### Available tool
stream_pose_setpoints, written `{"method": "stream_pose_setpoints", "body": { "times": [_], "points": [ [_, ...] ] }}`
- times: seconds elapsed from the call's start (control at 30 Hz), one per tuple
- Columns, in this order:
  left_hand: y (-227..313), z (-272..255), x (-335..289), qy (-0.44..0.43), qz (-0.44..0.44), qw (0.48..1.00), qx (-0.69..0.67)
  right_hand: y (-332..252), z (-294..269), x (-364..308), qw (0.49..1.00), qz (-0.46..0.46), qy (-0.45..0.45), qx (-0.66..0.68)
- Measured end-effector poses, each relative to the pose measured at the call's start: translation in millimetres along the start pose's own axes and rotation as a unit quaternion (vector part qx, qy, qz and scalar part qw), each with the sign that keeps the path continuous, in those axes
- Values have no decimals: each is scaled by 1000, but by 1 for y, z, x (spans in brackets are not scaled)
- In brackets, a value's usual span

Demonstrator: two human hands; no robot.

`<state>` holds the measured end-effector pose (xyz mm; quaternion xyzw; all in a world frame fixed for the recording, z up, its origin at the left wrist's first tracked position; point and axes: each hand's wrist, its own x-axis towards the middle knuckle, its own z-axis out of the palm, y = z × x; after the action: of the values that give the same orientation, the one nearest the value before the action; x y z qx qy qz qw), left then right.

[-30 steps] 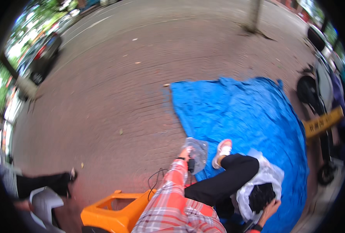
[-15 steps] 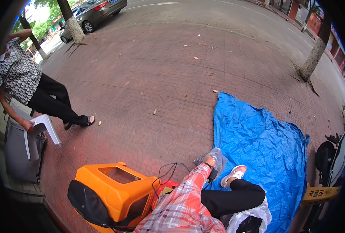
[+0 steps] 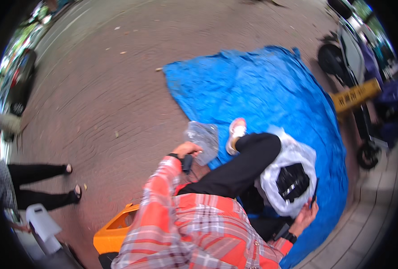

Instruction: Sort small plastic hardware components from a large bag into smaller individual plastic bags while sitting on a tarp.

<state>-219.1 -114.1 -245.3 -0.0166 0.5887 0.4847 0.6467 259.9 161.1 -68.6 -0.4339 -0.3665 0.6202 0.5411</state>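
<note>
My left hand (image 3: 187, 149), at the end of a plaid sleeve, is closed at the near edge of a clear plastic bag (image 3: 206, 136). The bag lies across the border between the paving and a blue tarp (image 3: 234, 85); its contents are too blurred to name. On the right, my right hand (image 3: 304, 217) pinches a thin black strip (image 3: 315, 192) standing up from the fingers. Just left of that hand, a white plastic bag (image 3: 274, 186) gapes open on the tarp. Shiny black plastic pieces (image 3: 293, 181) fill it.
My bent leg (image 3: 239, 163) and pink-white shoe (image 3: 237, 133) lie between my hands. An orange plastic stool (image 3: 111, 233) is at the lower left. Farther left, a person (image 3: 42, 188) holds a white stool (image 3: 43, 222). A parked scooter (image 3: 349, 58) with a yellow band (image 3: 356, 95) stands right.
The view has swung to the right, so the tarp and white bag show more fully. My right hand with the black strip has come into view. My left hand remains at the clear bag.
</note>
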Motion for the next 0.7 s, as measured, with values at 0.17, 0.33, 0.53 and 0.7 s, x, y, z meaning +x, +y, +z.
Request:
{"method": "stream_pose_setpoints", "body": {
  "times": [0.17,0.33,0.53,0.7],
  "points": [
    [36,13,-57,-67,-55,993,-77,-26,-5,-55,997,-46,17,61],
    [65,54,-71,-157,-25,972,-174,-53,8,-82,997,-33,-3,73],
    [100,170,-107,-392,-16,916,-88,-33,75,-100,946,268,-114,142],
    [81,278,-123,-416,-59,888,187,-13,90,-119,911,309,-161,219]
  ]
}}
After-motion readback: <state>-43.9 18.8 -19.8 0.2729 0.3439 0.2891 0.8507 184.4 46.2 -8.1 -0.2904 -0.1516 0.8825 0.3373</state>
